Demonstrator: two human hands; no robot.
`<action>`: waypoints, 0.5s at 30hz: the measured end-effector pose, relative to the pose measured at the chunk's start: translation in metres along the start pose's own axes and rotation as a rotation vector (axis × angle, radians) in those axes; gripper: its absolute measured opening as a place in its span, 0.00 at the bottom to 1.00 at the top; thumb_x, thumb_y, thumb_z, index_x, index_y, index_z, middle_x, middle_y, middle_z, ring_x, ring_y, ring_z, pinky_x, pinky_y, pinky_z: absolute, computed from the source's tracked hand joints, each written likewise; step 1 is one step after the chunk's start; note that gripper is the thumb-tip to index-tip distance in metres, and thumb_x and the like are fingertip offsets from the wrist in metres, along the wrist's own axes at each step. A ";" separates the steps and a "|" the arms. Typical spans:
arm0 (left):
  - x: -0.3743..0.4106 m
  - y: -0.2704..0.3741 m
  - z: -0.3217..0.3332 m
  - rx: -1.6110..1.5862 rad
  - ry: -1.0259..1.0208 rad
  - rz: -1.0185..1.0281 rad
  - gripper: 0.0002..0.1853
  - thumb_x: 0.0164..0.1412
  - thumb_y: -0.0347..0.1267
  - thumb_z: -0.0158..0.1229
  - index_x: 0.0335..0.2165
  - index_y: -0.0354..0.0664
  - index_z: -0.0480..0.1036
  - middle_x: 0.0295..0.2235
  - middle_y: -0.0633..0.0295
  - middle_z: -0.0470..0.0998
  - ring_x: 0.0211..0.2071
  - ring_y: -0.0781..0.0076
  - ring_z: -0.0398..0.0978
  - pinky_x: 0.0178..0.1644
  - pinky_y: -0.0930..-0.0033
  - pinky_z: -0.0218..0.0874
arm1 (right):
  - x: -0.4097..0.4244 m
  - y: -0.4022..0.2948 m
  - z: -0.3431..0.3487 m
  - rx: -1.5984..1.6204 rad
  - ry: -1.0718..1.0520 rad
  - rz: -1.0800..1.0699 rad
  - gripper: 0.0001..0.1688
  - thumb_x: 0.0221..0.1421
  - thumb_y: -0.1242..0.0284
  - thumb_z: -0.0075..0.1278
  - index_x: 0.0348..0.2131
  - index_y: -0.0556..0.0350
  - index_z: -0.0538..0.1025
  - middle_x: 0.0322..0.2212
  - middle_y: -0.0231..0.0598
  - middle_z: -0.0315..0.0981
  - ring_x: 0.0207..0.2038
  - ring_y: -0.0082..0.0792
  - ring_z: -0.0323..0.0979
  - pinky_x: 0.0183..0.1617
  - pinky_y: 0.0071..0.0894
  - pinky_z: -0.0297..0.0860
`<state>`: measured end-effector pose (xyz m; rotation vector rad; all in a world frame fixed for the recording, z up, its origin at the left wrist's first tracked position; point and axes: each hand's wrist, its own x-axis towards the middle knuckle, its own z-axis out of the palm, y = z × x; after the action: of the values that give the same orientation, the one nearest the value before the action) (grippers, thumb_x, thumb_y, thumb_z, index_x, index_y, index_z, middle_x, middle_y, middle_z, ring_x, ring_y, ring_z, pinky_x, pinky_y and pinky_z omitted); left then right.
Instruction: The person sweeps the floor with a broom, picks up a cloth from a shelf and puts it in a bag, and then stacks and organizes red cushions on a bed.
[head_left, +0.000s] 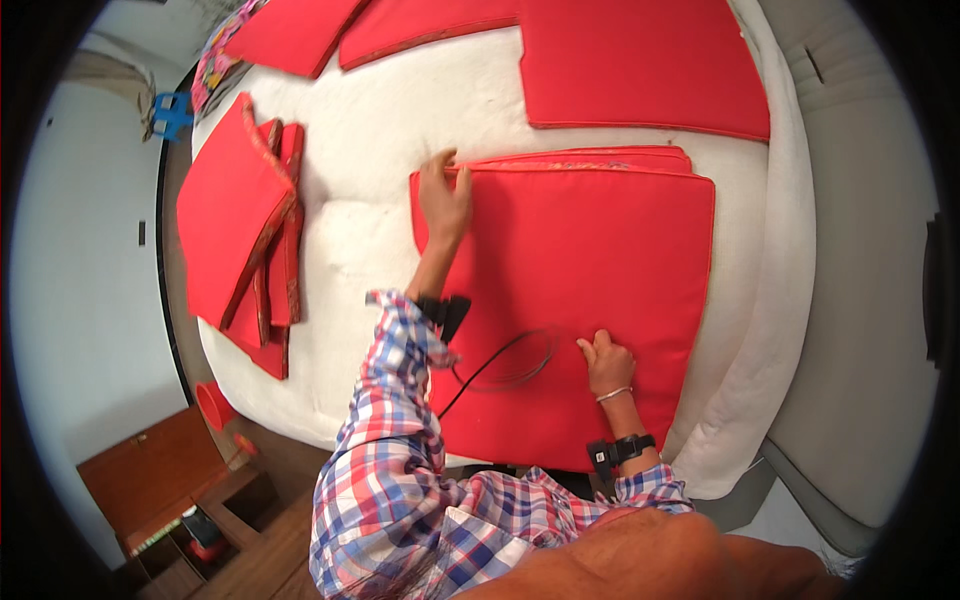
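In front of me a red cushion (570, 262) with piped edges lies flat on a white padded mattress (367, 247). More red covers or cushions (652, 156) show under its far edge, with a patterned strip between. My left hand (446, 199) is at the far left corner, thumb and fingers apart over the edge. Low on the cushion's right half rests my right hand (610, 365), its fingers curled in; nothing shows in it. Both wrists wear black straps. A thin black cable (487, 365) loops over the cushion near my left forearm.
A leaning stack of red cushions (240, 225) stands at the left. Further ones, including a large red cushion (645, 64), lie along the far side. A grey padded surface (847, 300) borders the right. On the floor side are a red bucket (214, 406) and a wooden cabinet (154, 480).
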<state>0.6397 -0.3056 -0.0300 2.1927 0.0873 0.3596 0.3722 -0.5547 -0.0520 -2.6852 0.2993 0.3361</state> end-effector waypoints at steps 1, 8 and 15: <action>-0.027 0.007 -0.018 0.153 0.034 0.076 0.25 0.50 0.33 0.58 0.47 0.34 0.66 0.41 0.49 0.70 0.41 0.57 0.69 0.45 0.61 0.60 | 0.002 0.004 -0.001 -0.004 0.013 0.013 0.22 0.52 0.53 0.49 0.24 0.52 0.66 0.15 0.50 0.70 0.21 0.57 0.70 0.21 0.54 0.65; -0.216 0.001 -0.025 0.496 -0.297 0.103 0.46 0.46 0.44 0.62 0.60 0.50 0.49 0.62 0.52 0.40 0.63 0.46 0.34 0.61 0.44 0.34 | 0.001 0.006 -0.015 -0.089 0.003 0.047 0.21 0.51 0.55 0.51 0.24 0.53 0.67 0.18 0.48 0.71 0.25 0.55 0.71 0.26 0.55 0.65; -0.227 -0.040 -0.054 0.366 -0.326 -0.263 0.51 0.45 0.43 0.64 0.60 0.40 0.43 0.59 0.43 0.44 0.59 0.42 0.45 0.59 0.48 0.42 | 0.029 0.030 -0.028 0.270 -0.069 0.151 0.17 0.51 0.65 0.54 0.20 0.56 0.65 0.13 0.43 0.67 0.16 0.43 0.70 0.18 0.42 0.63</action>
<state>0.4103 -0.2824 -0.0823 2.5306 0.2760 -0.1776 0.3977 -0.5975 -0.0469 -2.3870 0.4909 0.4015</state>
